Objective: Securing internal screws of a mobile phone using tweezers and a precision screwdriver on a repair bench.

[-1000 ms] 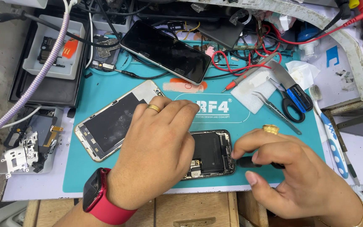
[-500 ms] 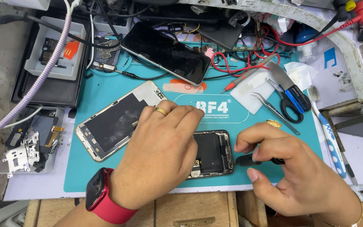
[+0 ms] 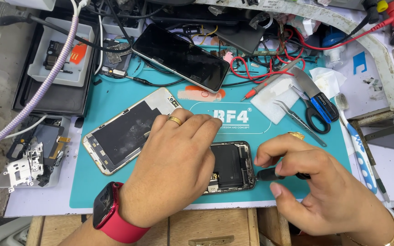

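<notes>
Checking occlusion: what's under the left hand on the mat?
The left hand covers the left part of the opened phone; battery and boards show beside it. The detached screen lies partly beneath the fingers. The rest is hidden.

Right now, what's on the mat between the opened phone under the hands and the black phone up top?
In the head view, only bare teal mat with its white printed logo lies between the opened phone and the black phone; an orange patch sits just below the black phone.

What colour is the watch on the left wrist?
Red, strap and case alike, on the watch; the head view shows it clearly.
</notes>
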